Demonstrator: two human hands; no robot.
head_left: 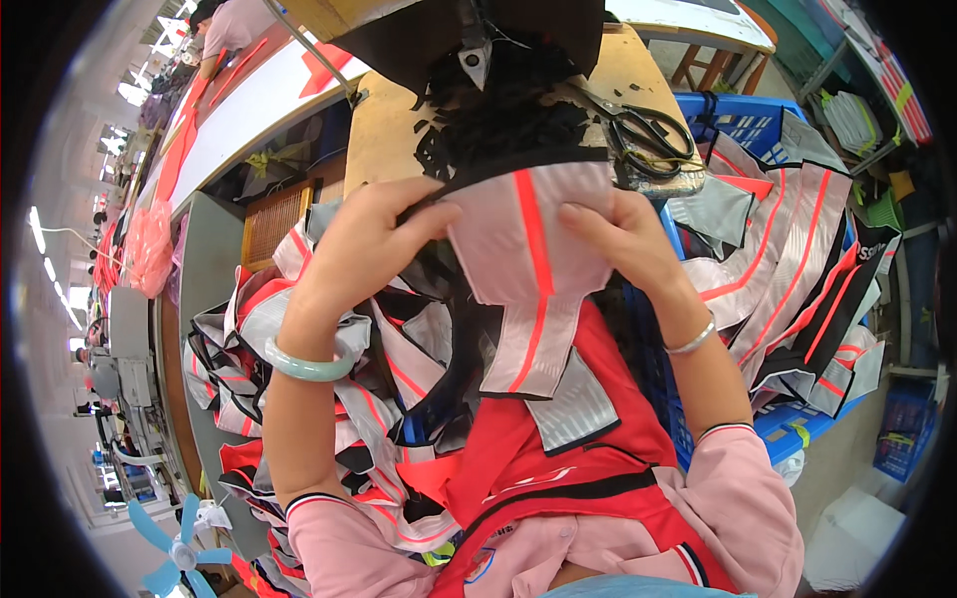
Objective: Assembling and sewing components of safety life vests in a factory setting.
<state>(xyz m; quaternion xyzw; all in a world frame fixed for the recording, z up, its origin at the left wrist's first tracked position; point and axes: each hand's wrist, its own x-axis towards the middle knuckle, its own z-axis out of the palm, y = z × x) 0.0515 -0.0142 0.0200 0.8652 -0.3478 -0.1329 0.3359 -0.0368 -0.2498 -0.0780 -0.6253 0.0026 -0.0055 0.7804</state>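
A silver-grey fabric piece [493,229] with a neon red stripe and a black top edge hangs between my two hands. At its upper left corner, my left hand [374,234] has the cloth pinched between thumb and fingers. My right hand [626,231] grips the right side, thumb on the front and fingers mostly hidden behind. The narrower lower part of the piece drops toward my red apron [618,399]. Another grey piece [570,404] lies on the apron. Just beyond the cloth, black scraps [508,130] are heaped on the wooden tabletop [384,130].
A dark machine with a pointed metal tip [475,65] overhangs the scraps. Black-handled scissors [653,135] lie at the right edge. Striped grey pieces fill a blue basket [812,429] at right; more are piled at left [349,439]. Another person [234,30] leans over a white table.
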